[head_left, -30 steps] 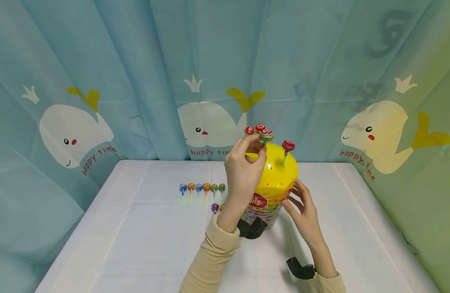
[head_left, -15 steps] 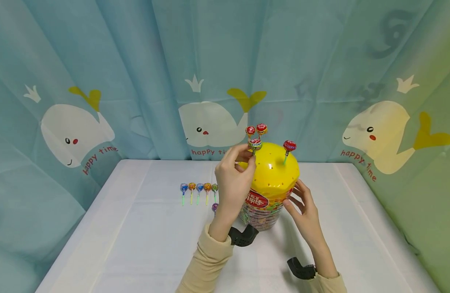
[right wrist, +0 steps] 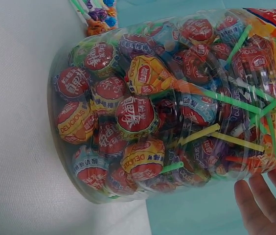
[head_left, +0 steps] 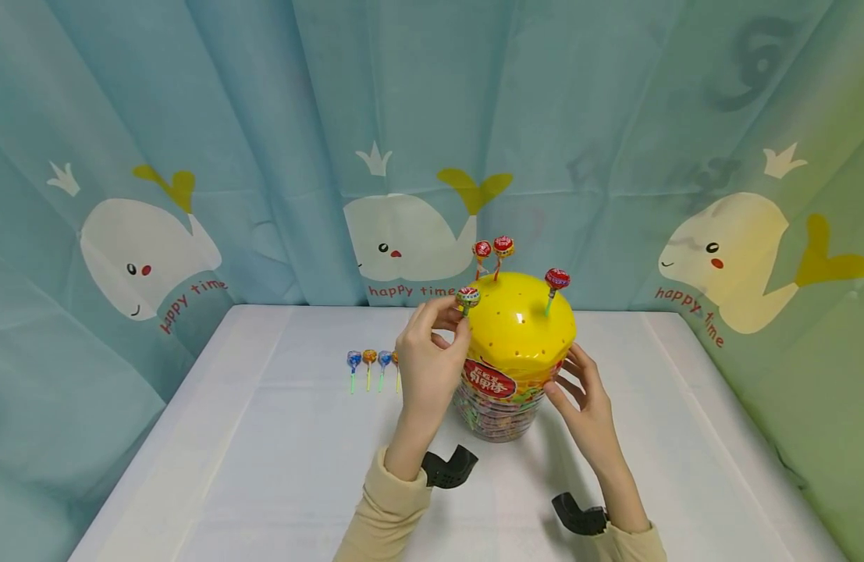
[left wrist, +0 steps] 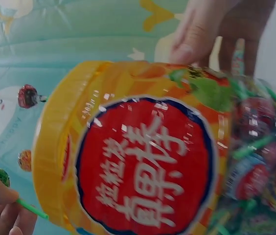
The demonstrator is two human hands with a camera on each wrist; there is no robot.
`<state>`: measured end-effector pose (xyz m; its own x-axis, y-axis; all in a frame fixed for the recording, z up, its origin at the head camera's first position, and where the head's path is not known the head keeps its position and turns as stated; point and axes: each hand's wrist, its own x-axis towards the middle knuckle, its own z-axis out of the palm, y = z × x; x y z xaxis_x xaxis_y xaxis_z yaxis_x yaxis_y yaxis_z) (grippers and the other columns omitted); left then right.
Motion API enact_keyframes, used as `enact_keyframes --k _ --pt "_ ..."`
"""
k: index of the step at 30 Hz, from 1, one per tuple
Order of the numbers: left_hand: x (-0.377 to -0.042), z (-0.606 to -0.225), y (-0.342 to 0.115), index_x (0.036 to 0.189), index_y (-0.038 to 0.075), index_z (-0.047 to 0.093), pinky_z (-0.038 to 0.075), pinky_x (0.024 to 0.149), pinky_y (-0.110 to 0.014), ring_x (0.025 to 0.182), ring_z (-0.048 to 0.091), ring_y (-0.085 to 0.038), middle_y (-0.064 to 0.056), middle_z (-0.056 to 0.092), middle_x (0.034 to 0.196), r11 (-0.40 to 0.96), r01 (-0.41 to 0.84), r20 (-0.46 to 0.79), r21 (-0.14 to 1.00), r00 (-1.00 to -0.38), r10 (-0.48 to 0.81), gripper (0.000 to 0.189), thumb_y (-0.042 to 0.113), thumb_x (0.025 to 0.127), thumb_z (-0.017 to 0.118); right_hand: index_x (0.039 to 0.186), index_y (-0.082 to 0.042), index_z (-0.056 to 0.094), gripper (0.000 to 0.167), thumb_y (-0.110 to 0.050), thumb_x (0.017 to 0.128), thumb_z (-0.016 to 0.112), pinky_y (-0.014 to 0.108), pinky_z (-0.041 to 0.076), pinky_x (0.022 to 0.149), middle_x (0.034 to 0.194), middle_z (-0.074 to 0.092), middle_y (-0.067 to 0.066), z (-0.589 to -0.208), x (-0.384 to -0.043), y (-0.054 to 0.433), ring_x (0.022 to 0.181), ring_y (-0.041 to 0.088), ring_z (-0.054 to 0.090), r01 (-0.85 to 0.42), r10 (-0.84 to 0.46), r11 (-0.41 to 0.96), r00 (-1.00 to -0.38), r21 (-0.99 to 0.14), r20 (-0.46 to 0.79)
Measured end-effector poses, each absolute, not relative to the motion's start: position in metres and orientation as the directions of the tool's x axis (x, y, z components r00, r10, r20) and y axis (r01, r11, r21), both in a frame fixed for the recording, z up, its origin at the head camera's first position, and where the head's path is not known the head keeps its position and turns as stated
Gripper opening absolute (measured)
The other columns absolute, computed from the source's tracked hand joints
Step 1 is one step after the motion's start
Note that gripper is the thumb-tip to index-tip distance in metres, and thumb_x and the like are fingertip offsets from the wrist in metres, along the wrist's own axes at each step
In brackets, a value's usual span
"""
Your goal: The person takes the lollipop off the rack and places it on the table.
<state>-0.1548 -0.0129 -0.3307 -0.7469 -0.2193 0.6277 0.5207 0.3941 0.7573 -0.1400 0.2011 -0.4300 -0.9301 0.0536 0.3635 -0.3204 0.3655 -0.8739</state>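
My left hand (head_left: 432, 355) pinches the green stick of a lollipop (head_left: 467, 297) with a green and red wrapper. It holds it upright at the left edge of a yellow lid (head_left: 523, 332); in the left wrist view the stick's end (left wrist: 40, 214) is close to the lid's side, and contact is unclear. The lid tops a clear jar (head_left: 498, 417) packed with wrapped lollipops, seen large in the right wrist view. Three lollipops stand in the lid, among them a red one (head_left: 557, 279) at the right. My right hand (head_left: 586, 410) rests its extended fingers on the jar's right side.
Several lollipops (head_left: 353, 361) lie in a row on the white table (head_left: 277, 460), left of the jar; my left hand hides part of the row. A blue curtain (head_left: 277, 117) with whale prints hangs behind the table. Small holes dot the lid.
My left hand has moved left and down with the lollipop, from above the lid's top to its left edge. My right hand has stayed against the jar.
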Motion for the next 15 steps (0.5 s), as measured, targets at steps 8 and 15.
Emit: enact_keyframes --k 8,15 --pt "-0.151 -0.347 -0.021 0.104 0.006 0.069 0.049 0.058 -0.022 0.075 0.066 -0.019 -0.007 0.068 0.086 0.414 0.467 0.586 0.781 -0.776 -0.231 0.021 0.004 0.082 0.071 0.150 -0.024 0.029 0.068 -0.006 0.092 0.061 0.007 0.038 0.099 0.143 0.042 0.005 -0.430 -0.140 0.201 0.120 -0.001 0.044 -0.309 0.054 0.366 -0.934 -0.878 0.352" --pt "-0.147 -0.361 -0.028 0.101 0.005 0.069 0.049 0.057 -0.022 0.072 0.067 -0.020 -0.007 0.069 0.083 0.441 0.414 0.554 0.796 -0.793 -0.255 0.021 0.003 0.081 0.072 0.150 -0.025 0.028 0.069 -0.007 0.092 0.061 0.007 0.037 0.100 0.144 0.041 0.005 -0.429 -0.140 0.200 0.120 0.000 0.043 -0.296 0.057 0.360 -0.940 -0.885 0.338"
